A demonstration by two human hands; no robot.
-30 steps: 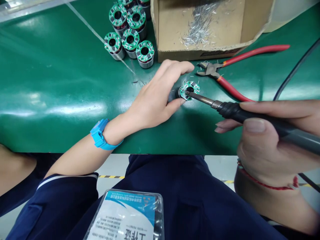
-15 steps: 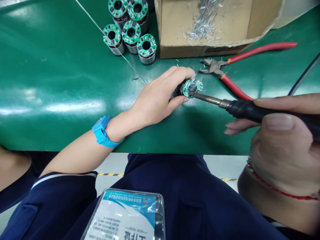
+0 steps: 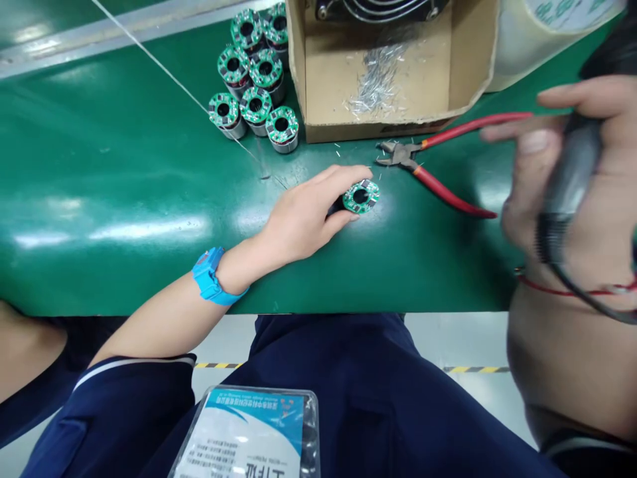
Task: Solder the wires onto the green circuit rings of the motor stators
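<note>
A motor stator topped by a round green circuit board (image 3: 361,196) sits in the grip of my left hand (image 3: 303,216), board side facing up. My left wrist wears a blue strap (image 3: 212,277). At the right, my right hand (image 3: 592,159) is wrapped around the black handle of a soldering iron (image 3: 572,172), with its cable trailing down past my wrist. The iron's tip is out of sight. Between my hands lie red-handled cutting pliers (image 3: 403,155), jaws apart, on the green table mat (image 3: 124,265).
Several more stators with boards (image 3: 256,103) stand grouped at the back left. A cardboard box (image 3: 378,133) holds cut wire leads (image 3: 375,79). Behind it is a fan (image 3: 383,8), and a large tape roll (image 3: 527,46) is to its right. Solder wire (image 3: 164,76) crosses the mat diagonally.
My right hand has lifted the soldering iron off the board and swung it up and away to the right. The stator remains in my left hand. The camera view has shifted.
</note>
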